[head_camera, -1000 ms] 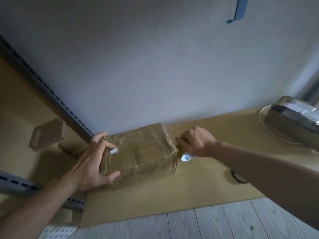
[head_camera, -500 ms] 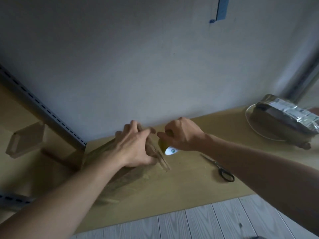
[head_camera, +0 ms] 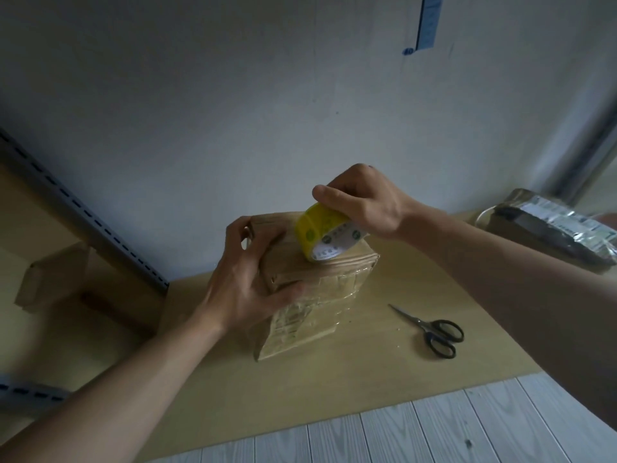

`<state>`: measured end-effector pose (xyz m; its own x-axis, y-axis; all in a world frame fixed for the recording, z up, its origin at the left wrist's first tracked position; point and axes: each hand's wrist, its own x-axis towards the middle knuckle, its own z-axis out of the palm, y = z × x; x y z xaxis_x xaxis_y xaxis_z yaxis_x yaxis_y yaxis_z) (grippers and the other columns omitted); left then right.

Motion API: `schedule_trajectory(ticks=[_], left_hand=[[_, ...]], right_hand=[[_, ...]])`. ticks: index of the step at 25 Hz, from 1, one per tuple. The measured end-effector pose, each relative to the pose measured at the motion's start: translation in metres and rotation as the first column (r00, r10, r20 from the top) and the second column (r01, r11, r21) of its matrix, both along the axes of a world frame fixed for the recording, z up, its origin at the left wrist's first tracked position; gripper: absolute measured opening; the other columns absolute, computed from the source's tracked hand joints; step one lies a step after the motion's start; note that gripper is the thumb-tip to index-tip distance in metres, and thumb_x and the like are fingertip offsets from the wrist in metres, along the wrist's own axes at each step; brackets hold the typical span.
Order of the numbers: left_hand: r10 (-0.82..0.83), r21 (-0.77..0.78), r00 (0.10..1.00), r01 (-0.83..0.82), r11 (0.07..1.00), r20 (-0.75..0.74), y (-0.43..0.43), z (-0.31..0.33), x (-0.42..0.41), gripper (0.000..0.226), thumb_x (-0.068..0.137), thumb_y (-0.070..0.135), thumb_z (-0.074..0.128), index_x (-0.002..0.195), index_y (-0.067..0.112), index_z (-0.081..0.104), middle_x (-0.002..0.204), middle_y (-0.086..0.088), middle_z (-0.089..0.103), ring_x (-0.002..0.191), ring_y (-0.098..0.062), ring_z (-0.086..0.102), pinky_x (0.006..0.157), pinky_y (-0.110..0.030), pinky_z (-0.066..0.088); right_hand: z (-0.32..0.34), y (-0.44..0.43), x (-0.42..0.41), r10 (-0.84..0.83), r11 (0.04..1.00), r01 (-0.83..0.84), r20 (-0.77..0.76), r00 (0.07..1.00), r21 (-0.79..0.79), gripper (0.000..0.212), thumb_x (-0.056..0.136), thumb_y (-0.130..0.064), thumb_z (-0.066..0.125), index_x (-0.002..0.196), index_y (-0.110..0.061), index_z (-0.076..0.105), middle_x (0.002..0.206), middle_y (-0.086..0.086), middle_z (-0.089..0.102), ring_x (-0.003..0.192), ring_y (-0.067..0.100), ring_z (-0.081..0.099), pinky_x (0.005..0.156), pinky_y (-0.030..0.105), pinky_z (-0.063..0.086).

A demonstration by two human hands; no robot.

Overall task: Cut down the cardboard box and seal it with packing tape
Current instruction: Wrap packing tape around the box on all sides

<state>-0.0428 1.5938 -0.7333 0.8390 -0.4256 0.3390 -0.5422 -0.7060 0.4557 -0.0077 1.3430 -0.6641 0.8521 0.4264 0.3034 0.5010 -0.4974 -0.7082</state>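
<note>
Between the hands, left hand (head_camera: 247, 279) grips the cardboard box (head_camera: 317, 292), right hand (head_camera: 364, 202) holds the tape roll (head_camera: 322, 237) on top.

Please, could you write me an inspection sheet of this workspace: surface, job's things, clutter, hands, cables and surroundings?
Surface: tan table; the box stands on it.
Job's things: brown cardboard box, covered in clear tape; yellow roll of packing tape rests on its top; black-handled scissors lie blades together on the table, right of the box and apart from it.
Clutter: silvery foil package at the far right; small cardboard piece at the left, lower down.
Hands: left hand grips the box's upper left edge; right hand holds the tape roll.
Cables: thin pale loop, perhaps a cable, beside the package.
Surroundings: grey-white wall; slotted metal rail at the left; pale plank floor.
</note>
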Motion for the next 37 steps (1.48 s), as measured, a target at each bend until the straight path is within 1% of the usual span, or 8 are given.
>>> schedule_trajectory(ticks=[6,10,14,20,28,31,34,37], left_hand=[[0.026,-0.054,0.999,-0.028,0.998,-0.034,0.018,-0.005,-0.005,0.090,0.069,0.069,0.070,0.144,0.023,0.050,0.145,-0.004,0.028,0.128,0.016,0.029,0.104,0.002,0.024],[0.028,-0.040,0.999,-0.029,0.999,-0.018,0.021,-0.010,-0.004,0.091,0.070,0.070,0.069,0.146,0.026,0.047,0.148,-0.005,0.027,0.133,-0.013,0.037,0.112,-0.020,0.034],[0.013,-0.070,1.000,-0.014,0.997,-0.014,0.024,-0.012,-0.006,0.090,0.072,0.077,0.064,0.146,0.028,0.047,0.146,0.000,0.026,0.134,-0.017,0.038,0.112,-0.040,0.041],[0.019,-0.102,1.000,-0.022,0.995,-0.023,0.025,-0.015,-0.010,0.088,0.069,0.071,0.067,0.145,0.032,0.046,0.142,0.005,0.024,0.132,0.001,0.035,0.112,-0.034,0.038],[-0.002,-0.119,0.996,-0.009,0.993,-0.093,0.035,-0.015,-0.015,0.083,0.069,0.077,0.066,0.143,0.043,0.046,0.145,0.009,0.025,0.138,-0.014,0.036,0.113,-0.042,0.039],[0.054,0.057,0.975,-0.042,0.997,-0.216,0.048,0.000,-0.013,0.085,0.063,0.085,0.062,0.140,0.054,0.041,0.160,0.007,0.011,0.143,-0.013,0.025,0.117,-0.051,0.036],[0.102,0.404,0.976,-0.015,0.914,-0.194,0.044,0.039,-0.006,0.096,0.058,0.095,0.048,0.137,0.041,0.045,0.168,0.003,-0.018,0.154,-0.013,-0.014,0.123,-0.060,0.001],[0.100,0.583,0.968,0.055,0.810,-0.229,-0.008,0.059,0.005,0.122,0.051,0.103,0.047,0.152,0.043,0.013,0.165,-0.006,-0.024,0.152,-0.026,-0.023,0.119,-0.064,-0.011]], right_hand=[[-0.005,-0.045,0.013,-0.133,0.976,0.151,0.117,0.984,-0.158,0.053,0.090,-0.045,0.048,0.046,-0.017,0.040,0.044,-0.005,0.038,0.039,0.011,0.034,0.043,0.028,0.033],[-0.015,-0.056,0.016,-0.123,0.978,0.135,0.083,0.989,-0.160,0.054,0.087,-0.043,0.052,0.046,-0.011,0.038,0.043,-0.002,0.035,0.038,0.013,0.034,0.041,0.022,0.030],[-0.016,-0.066,0.014,-0.062,0.932,0.121,0.180,0.982,-0.341,0.050,0.083,-0.046,0.051,0.045,-0.016,0.041,0.041,0.001,0.037,0.038,0.016,0.038,0.042,0.029,0.034],[-0.052,-0.070,0.013,-0.081,0.931,0.126,0.145,0.986,-0.341,0.056,0.091,-0.049,0.059,0.046,-0.022,0.039,0.041,-0.006,0.038,0.036,0.010,0.038,0.043,0.023,0.031],[-0.083,-0.053,0.009,-0.087,0.950,0.097,0.048,0.995,-0.298,0.059,0.090,-0.055,0.053,0.050,-0.012,0.052,0.044,0.002,0.050,0.038,0.017,0.046,0.041,0.035,0.039],[-0.094,-0.041,0.002,-0.086,0.974,0.083,-0.007,0.996,-0.209,0.059,0.092,-0.054,0.051,0.052,-0.010,0.055,0.047,0.007,0.054,0.040,0.021,0.051,0.041,0.033,0.039],[-0.092,-0.025,-0.002,-0.103,0.977,0.103,0.011,0.995,-0.184,0.059,0.091,-0.052,0.053,0.050,-0.010,0.050,0.045,0.006,0.048,0.039,0.017,0.040,0.042,0.032,0.033],[-0.086,-0.007,-0.004,-0.145,0.966,0.156,0.066,0.987,-0.205,0.058,0.088,-0.053,0.055,0.047,-0.014,0.042,0.043,0.005,0.042,0.040,0.017,0.034,0.045,0.034,0.033]])
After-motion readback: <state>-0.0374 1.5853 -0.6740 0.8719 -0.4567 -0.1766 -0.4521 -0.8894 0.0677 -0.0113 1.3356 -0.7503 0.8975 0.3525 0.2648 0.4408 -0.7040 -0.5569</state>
